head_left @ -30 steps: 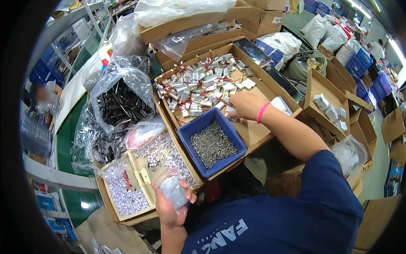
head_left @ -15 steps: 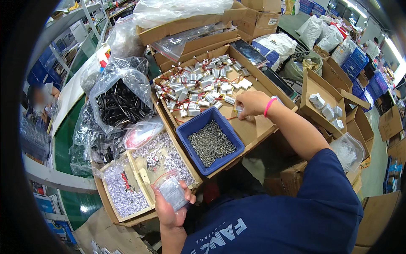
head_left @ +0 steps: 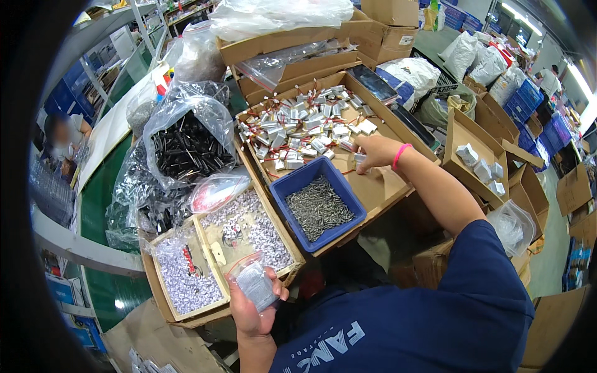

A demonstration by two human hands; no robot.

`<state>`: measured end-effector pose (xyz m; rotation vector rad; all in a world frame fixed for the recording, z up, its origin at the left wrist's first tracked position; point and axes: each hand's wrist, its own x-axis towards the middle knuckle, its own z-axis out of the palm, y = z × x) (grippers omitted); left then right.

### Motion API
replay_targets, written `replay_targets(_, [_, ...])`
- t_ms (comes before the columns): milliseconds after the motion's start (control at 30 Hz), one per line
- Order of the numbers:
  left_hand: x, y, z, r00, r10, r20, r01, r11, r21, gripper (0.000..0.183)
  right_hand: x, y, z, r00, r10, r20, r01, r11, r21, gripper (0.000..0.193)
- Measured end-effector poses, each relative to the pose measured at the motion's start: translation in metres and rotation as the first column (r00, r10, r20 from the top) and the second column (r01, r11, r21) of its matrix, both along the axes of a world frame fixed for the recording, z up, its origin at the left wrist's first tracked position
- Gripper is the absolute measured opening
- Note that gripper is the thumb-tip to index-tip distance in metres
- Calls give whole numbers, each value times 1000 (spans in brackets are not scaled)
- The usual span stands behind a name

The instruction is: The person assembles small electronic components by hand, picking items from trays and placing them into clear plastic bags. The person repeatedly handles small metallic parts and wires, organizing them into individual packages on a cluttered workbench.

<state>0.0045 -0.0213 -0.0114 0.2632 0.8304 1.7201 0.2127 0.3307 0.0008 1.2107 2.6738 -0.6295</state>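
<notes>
My left hand [head_left: 252,311] is wrapped round a small clear zip bag [head_left: 256,285] with a greyish-white content that I cannot make out. In the cardboard tray [head_left: 382,186], my right hand [head_left: 378,151], with a pink band at the wrist, has thumb and fingers around a small silver battery pack [head_left: 359,159]. Beside it lies a heap of similar battery packs [head_left: 305,124] with red wires and white plugs. A blue bin [head_left: 287,217] full of small metal pins or screws [head_left: 318,208] rests at the tray's near end, between my hands.
A divided wooden box [head_left: 209,264] of tiny white parts sits left of the bin. Behind it, a clear bag [head_left: 217,118] holds black slender pieces. A cardboard box [head_left: 460,140] with white blocks stands at the right. A person [head_left: 65,140] is at the far left.
The view has shifted slightly, so the trays appear a little further right and lower. My right hand stays at the same battery pack, and my left still holds the zip bag.
</notes>
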Motion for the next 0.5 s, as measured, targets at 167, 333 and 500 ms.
replay_targets(167, [-1, -4, 1, 1000, 21, 20, -20, 999, -47, 57, 0, -5, 12, 1000, -2, 2, 2, 1000, 25, 27])
replay_targets(333, [-1, -4, 1, 999, 36, 22, -35, 998, -58, 56, 3, -38, 13, 995, -57, -79, 86, 894, 440, 16])
replay_targets(500, [0, -3, -4, 999, 21, 47, -19, 999, -46, 56, 3, -45, -2, 995, 93, -25, -62, 816, 574, 18])
